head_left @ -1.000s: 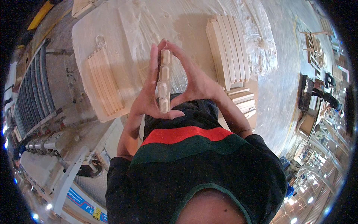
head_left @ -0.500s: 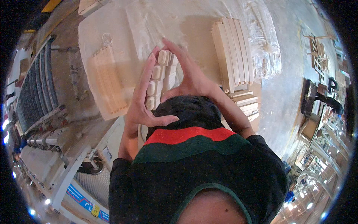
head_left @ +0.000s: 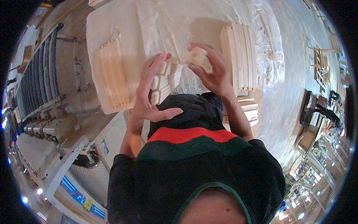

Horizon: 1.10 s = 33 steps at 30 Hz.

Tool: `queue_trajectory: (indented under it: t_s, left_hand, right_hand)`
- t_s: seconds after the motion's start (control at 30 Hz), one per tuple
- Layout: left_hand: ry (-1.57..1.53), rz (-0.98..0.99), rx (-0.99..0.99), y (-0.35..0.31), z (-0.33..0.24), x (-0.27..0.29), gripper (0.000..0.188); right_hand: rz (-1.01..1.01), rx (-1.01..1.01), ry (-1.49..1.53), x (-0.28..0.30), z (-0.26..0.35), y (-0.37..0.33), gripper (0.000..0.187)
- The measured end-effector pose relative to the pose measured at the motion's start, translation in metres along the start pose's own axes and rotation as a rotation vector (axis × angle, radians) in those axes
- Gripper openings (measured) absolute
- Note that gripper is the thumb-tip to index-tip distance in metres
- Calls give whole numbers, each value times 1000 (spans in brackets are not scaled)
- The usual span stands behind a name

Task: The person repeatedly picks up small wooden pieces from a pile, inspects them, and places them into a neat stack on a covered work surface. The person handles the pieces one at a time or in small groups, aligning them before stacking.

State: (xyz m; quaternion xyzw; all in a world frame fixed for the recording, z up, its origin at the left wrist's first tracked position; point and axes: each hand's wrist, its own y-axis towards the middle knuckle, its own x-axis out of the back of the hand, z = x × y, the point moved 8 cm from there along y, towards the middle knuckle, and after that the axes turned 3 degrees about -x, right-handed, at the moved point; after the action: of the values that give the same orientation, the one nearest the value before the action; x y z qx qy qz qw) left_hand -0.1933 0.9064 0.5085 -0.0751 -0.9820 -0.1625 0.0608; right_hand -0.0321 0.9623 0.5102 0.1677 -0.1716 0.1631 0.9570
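Observation:
A small stack of pale wooden pieces (head_left: 167, 84) with rounded ends lies right in front of my body. Along its left side rests my left hand (head_left: 146, 95), fingers stretched and thumb spread apart, the fingertips by the far end of the stack. To the right of the stack, my right hand (head_left: 216, 71) is raised and gripping a pale wooden piece (head_left: 200, 59). Motion blurs that piece, so its exact shape cannot be told.
Light wooden slats (head_left: 112, 74) lie in a row on the left of the plastic-covered work surface (head_left: 167, 22). Longer curved slats (head_left: 240, 56) lie at the right, with shorter boards (head_left: 248, 108) nearer me. Black padded rails (head_left: 41, 74) stand at far left; wooden chair frames (head_left: 320, 71) at far right.
My right hand has left the stack and moved right with a wooden piece in it. My left hand stays beside the stack, which looks smaller and now lies angled.

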Motion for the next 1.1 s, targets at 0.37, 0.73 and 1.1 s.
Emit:
queue_trajectory:
  t_s: [0.37,0.73,1.1]
  left_hand:
    - [-97,-339,20,-10,17,3,122]
    - [-301,-521,-18,-20,54,25,98]
    - [-446,-1082,145,-88,160,98,30]
  right_hand:
    - [184,166,33,-59,42,-40,58]
    - [205,-106,-7,-26,35,-36,49]
    - [109,575,-293,-28,95,34,41]
